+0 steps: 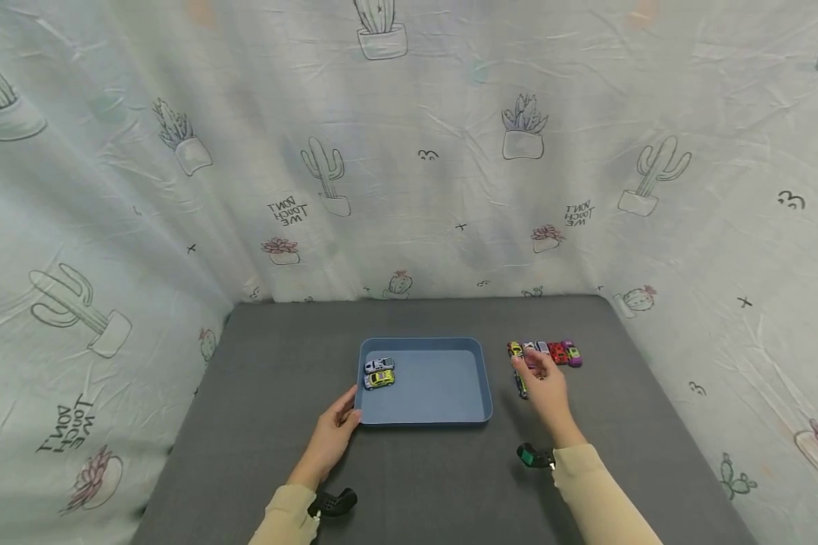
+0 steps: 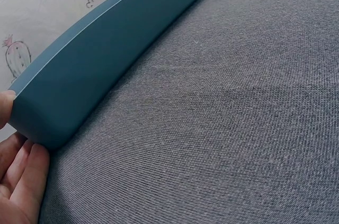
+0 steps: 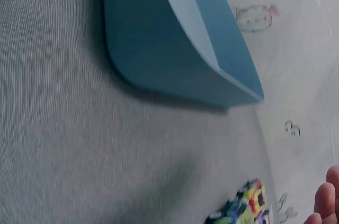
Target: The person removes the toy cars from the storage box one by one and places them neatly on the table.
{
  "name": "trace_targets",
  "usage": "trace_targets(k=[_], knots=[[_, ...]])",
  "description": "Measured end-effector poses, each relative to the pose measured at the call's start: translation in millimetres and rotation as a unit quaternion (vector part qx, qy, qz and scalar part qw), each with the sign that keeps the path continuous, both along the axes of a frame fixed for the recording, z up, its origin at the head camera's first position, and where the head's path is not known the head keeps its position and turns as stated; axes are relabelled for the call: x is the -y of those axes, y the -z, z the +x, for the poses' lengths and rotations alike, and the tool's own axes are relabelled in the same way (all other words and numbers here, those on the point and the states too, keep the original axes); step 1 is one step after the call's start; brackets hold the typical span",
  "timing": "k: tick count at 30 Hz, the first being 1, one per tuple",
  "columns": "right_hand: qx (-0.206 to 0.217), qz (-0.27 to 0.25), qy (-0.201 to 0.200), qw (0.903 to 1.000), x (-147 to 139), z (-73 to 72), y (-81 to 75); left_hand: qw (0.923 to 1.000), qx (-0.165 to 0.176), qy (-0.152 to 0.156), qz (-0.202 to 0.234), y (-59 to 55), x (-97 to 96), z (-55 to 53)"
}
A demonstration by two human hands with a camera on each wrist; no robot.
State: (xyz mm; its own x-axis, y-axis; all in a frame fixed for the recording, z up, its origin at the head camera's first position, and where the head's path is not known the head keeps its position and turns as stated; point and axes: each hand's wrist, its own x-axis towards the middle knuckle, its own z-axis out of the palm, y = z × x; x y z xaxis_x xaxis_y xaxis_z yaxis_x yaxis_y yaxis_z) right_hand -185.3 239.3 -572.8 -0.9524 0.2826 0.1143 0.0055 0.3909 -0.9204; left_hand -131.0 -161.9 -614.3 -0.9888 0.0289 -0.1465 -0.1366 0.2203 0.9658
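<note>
My left hand (image 1: 329, 437) grips the near left corner of a shallow blue tray (image 1: 423, 422), with fingertips at the rim and low against the outer wall in the left wrist view. Inside the tray, along its left side, a silver toy car (image 1: 379, 365) and a yellow toy car (image 1: 379, 379) lie side by side. My right hand (image 1: 547, 390) hovers over a cluster of toy cars to the right of the tray, its fingers loosely bent and apart. A red car (image 1: 557, 352) and a purple-and-green car (image 1: 572, 353) show beside it; the hand partly hides others.
A grey cloth-covered table (image 1: 423, 484) lies under everything. Pale curtains (image 1: 443, 174) printed with cacti hang behind it and along both sides. Each wrist wears a dark band, the right band (image 1: 535, 456) with a green patch.
</note>
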Motion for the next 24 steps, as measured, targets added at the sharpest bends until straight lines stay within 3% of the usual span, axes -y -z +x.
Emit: trace_targets(k=[7, 16, 24], knots=[[-0.005, 0.004, -0.042, 0.9991, 18, -2.7, -6.0, 0.9999, -0.005, -0.006, -0.009, 5.9, 0.1, -1.4], [-0.007, 0.038, -0.124, 0.9915, 49, -3.3, -13.3, 1.0, -0.002, 0.001, -0.004, -0.5, -0.8, 0.4], [-0.001, 0.045, -0.184, 0.9818, 80, -4.9, -3.9, 1.0, -0.003, -0.005, -0.004, 4.9, -0.1, -1.1]])
